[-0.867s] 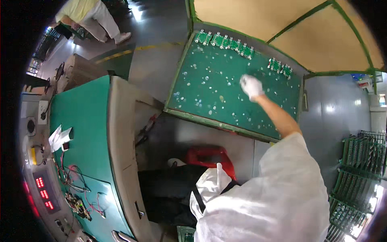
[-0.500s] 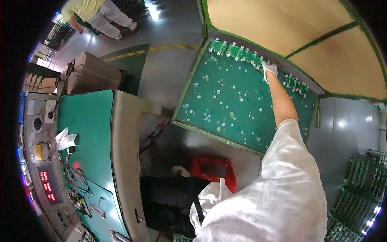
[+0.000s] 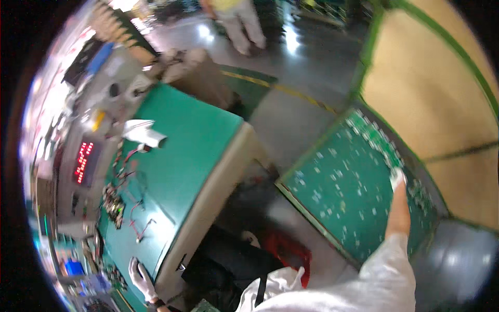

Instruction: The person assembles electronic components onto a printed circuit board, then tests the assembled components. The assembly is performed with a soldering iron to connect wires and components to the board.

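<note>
My right hand [image 3: 397, 178], in a white glove, reaches out to the far right over a green-topped table [image 3: 322, 182]. It touches the near end of a row of green circuit boards [image 3: 375, 139] along the table's back edge. Blur smears its fingers, so whether they grip a board is unclear. More circuit boards [image 3: 420, 196] lie just right of the hand. My left hand [image 3: 141, 278], also white-gloved and with a dark band at the wrist, rests on the green workbench [image 3: 192, 119] near its front edge. Its fingers are stretched out and nothing shows in them.
Wires [image 3: 136, 208] and a small bare electronic assembly [image 3: 113, 205] lie on the bench by a panel with a red display [image 3: 84, 162]. White paper [image 3: 144, 133] sits farther back. A red stool [image 3: 288, 252] stands between the tables. Another person [image 3: 239, 23] stands beyond.
My view has swung left, so the bench fills more of it. My left hand has come into view on the bench. My right hand stays at the boards.
</note>
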Action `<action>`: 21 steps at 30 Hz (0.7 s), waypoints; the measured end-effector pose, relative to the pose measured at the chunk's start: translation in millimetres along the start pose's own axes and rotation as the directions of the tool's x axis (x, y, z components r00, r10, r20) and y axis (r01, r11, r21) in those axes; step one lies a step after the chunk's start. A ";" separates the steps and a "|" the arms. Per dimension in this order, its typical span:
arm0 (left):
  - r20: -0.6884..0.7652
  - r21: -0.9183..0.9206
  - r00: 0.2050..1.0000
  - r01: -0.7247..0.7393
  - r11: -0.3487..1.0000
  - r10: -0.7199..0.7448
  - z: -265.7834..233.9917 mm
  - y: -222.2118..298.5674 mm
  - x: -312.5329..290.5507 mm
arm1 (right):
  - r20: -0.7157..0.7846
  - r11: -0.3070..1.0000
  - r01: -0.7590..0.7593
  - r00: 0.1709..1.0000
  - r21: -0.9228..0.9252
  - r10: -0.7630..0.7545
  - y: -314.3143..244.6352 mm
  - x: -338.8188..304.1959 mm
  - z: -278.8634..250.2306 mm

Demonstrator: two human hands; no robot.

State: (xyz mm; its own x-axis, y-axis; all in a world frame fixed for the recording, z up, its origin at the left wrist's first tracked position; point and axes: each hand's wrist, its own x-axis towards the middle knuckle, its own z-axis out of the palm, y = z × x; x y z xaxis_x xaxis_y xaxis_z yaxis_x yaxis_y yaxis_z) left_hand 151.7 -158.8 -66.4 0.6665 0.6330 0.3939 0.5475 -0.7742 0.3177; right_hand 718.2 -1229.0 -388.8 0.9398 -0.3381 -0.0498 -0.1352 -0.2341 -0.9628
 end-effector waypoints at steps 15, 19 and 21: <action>-0.137 0.069 0.990 -0.026 0.997 0.036 -59.9 53.2 12.9 | -0.017 0.698 -0.394 0.864 0.599 0.503 -43.1 -71.4 82.8; -0.125 0.122 0.992 -0.004 0.993 0.019 -66.8 61.2 12.3 | -0.129 0.858 -0.435 0.867 0.273 0.481 -84.9 -130.2 58.2; -0.138 0.137 0.990 -0.011 0.990 0.030 -68.5 55.5 6.1 | -0.044 0.890 -0.413 0.903 0.195 0.428 -109.9 -159.8 65.4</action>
State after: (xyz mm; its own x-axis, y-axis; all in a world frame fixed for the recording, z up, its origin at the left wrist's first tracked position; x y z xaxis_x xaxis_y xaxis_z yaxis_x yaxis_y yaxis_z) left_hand 151.4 -198.1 12.8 0.6062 0.6029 0.5187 0.6046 -0.7730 0.1921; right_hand 603.5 -1089.7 -292.4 0.7766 -0.4454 -0.4456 -0.4470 0.1088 -0.8879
